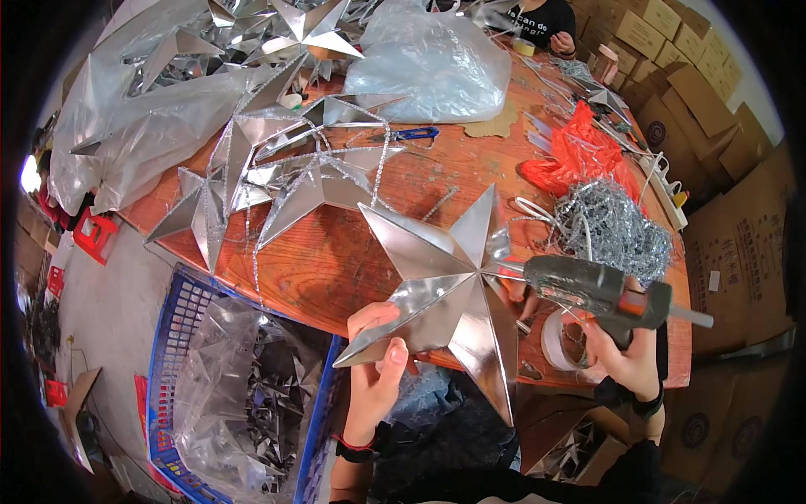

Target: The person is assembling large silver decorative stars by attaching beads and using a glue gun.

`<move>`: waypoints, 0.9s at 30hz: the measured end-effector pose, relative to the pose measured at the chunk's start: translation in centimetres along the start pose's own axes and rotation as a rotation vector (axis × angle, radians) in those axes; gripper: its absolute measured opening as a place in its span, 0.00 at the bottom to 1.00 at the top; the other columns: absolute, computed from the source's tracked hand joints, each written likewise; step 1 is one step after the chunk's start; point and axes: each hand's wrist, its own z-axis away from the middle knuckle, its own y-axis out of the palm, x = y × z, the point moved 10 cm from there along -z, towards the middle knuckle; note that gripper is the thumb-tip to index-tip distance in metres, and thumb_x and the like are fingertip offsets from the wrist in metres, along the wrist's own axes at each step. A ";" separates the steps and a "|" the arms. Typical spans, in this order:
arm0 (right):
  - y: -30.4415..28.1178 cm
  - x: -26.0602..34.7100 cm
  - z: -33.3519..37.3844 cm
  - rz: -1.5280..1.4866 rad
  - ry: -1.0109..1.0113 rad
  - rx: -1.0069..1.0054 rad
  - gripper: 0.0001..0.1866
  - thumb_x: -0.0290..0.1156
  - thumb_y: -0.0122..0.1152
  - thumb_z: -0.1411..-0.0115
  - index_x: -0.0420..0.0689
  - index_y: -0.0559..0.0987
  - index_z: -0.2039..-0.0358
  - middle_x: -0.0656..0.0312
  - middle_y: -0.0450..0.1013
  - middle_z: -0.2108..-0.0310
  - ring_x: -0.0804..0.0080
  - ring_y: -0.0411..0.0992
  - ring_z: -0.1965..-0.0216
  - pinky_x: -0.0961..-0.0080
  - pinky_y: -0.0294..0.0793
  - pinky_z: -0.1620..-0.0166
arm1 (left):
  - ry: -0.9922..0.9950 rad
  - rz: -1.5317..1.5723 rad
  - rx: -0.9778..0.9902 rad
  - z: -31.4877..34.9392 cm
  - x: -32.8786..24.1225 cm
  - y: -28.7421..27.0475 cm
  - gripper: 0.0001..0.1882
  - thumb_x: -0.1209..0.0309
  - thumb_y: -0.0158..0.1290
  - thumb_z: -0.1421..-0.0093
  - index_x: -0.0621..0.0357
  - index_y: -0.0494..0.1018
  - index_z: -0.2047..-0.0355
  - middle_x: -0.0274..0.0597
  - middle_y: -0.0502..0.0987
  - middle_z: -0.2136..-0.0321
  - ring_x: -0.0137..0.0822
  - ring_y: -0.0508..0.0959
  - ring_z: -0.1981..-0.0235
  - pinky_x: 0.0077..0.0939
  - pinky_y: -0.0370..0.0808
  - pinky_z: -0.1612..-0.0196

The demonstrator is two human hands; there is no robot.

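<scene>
Silver star is pinched at left by the left hand, glue gun gripped by the right hand; gluing seems in hand, steady aim called for!

We look down from the wearer's head through a fisheye lens, close above the star at the near edge of the table. We face across it, with floor on its left, cartons on its right and a person beyond it.
</scene>
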 end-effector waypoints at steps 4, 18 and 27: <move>0.3 0.1 1.5 -0.214 -0.095 0.072 0.19 0.18 0.59 0.48 0.35 0.69 0.55 0.60 0.72 0.67 0.81 0.71 0.72 0.86 0.68 0.74 | 0.087 -0.080 -0.007 -0.1 0.0 -0.4 0.20 0.65 0.49 0.40 0.61 0.60 0.51 0.38 0.62 0.51 0.23 0.66 0.64 0.18 0.64 0.57; -0.9 -1.4 4.2 0.196 -0.172 0.167 0.19 0.23 0.60 0.52 0.33 0.65 0.60 0.58 0.69 0.67 0.77 0.69 0.68 0.81 0.67 0.65 | 0.089 -0.150 -0.074 0.1 -0.5 -0.6 0.19 0.65 0.48 0.40 0.62 0.63 0.53 0.40 0.62 0.51 0.28 0.64 0.57 0.21 0.63 0.54; -1.4 -2.3 4.5 0.132 -0.103 0.098 0.20 0.28 0.70 0.57 0.35 0.75 0.64 0.56 0.73 0.72 0.72 0.72 0.71 0.78 0.68 0.70 | 0.064 -0.160 -0.106 0.4 0.2 -0.9 0.20 0.63 0.47 0.40 0.63 0.62 0.52 0.43 0.62 0.52 0.33 0.63 0.52 0.27 0.59 0.47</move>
